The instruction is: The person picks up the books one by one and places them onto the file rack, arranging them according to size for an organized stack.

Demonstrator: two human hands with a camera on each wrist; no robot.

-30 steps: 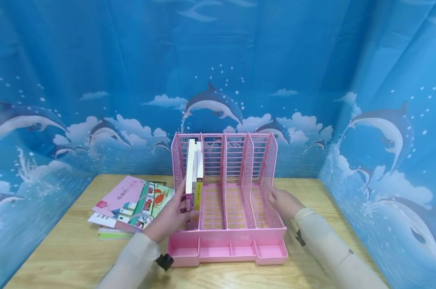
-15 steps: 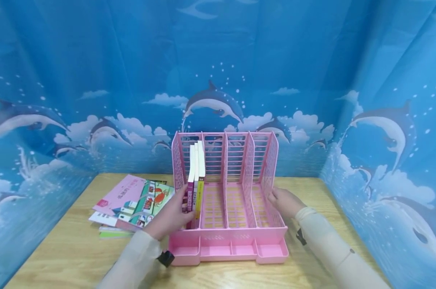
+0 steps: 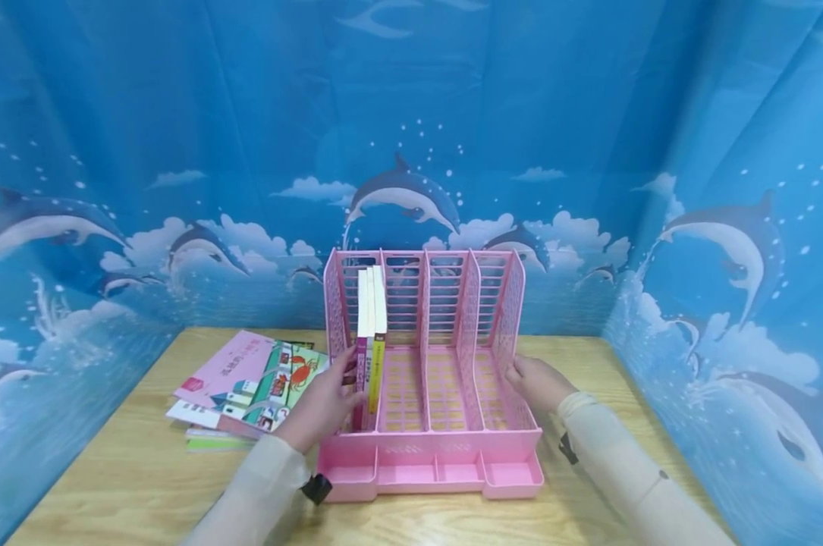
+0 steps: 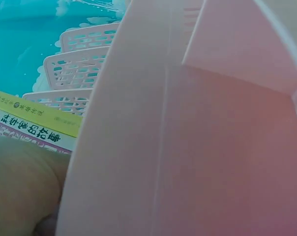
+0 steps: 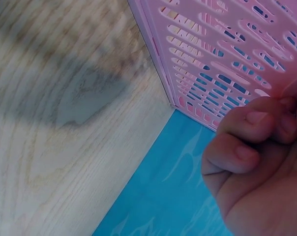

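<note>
A pink file rack (image 3: 428, 447) stands in the middle of the table. Three books (image 3: 372, 303) stand upright in its leftmost slot, page edges up. Their spines are yellow, white and purple, with the purple book (image 3: 361, 379) leftmost. My left hand (image 3: 322, 406) touches that purple book from the left, thumb by its spine. The left wrist view shows part of that hand (image 4: 23, 184) below the spines. My right hand (image 3: 537, 383) holds the rack's right side wall. In the right wrist view, its fingers (image 5: 239, 157) are curled beside the perforated wall (image 5: 207, 64).
Left of the rack lies a loose pile of thin picture books (image 3: 240, 387), a pink cover and one with a red crab on top. Small front compartments (image 3: 459, 474) run along the rack. A blue dolphin curtain (image 3: 411, 136) surrounds the wooden table (image 3: 111, 485).
The books have gone from uneven and raised to standing side by side, spines in line. My left hand has drawn back slightly, and my right hand has stayed at the wall.
</note>
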